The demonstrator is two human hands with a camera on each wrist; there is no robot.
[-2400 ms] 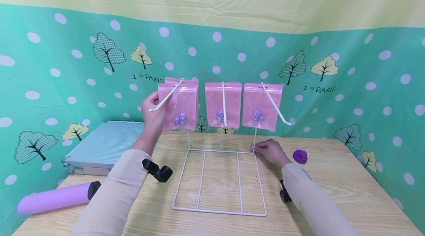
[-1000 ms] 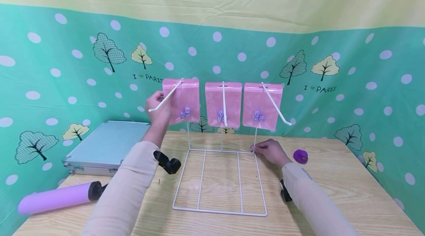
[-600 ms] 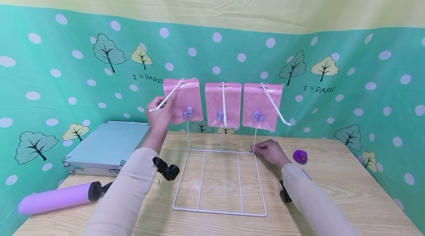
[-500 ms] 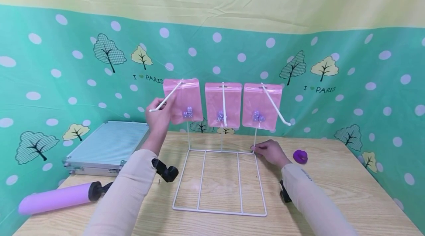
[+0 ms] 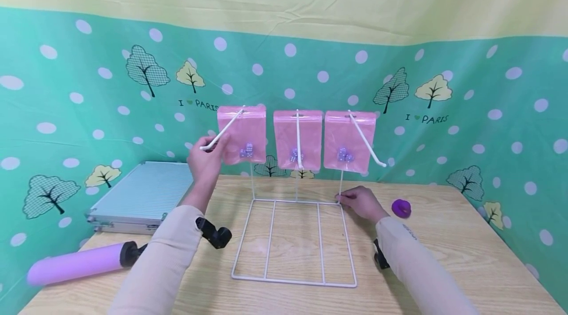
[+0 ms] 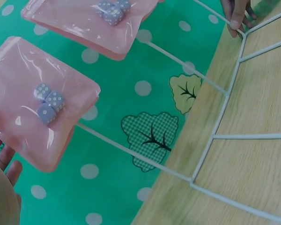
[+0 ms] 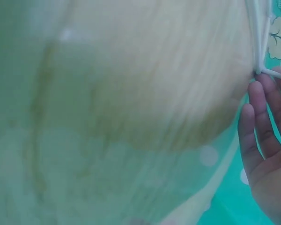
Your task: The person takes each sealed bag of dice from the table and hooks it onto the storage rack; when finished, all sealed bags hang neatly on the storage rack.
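A white wire display rack (image 5: 294,283) stands on the table with three angled hooks. Pink zip bags (image 5: 298,130) holding purple dice hang from them; the left bag (image 5: 241,127) hangs nearly straight, and in the left wrist view its dice (image 6: 50,103) show through the film. My left hand (image 5: 206,159) is at the left bag's left edge, thumb at its front and other fingers loosely apart, partly hidden. At the rack's back right corner, my right hand (image 5: 363,202) pinches the frame between thumb and fingers. In the right wrist view, that hand's remaining fingers (image 7: 257,108) extend.
A light blue ribbed case (image 5: 146,189) lies at the left back. Before it lies a purple hand pump (image 5: 75,263) with a black end. A small purple ring-like object (image 5: 401,208) sits right of my right hand. Patterned cloth (image 5: 319,58) hangs behind the table.
Earlier a second bag was in front at the left hook; it has moved back onto the hook. My left hand has just shifted left and the bag swung straighter. The right hand stays put.
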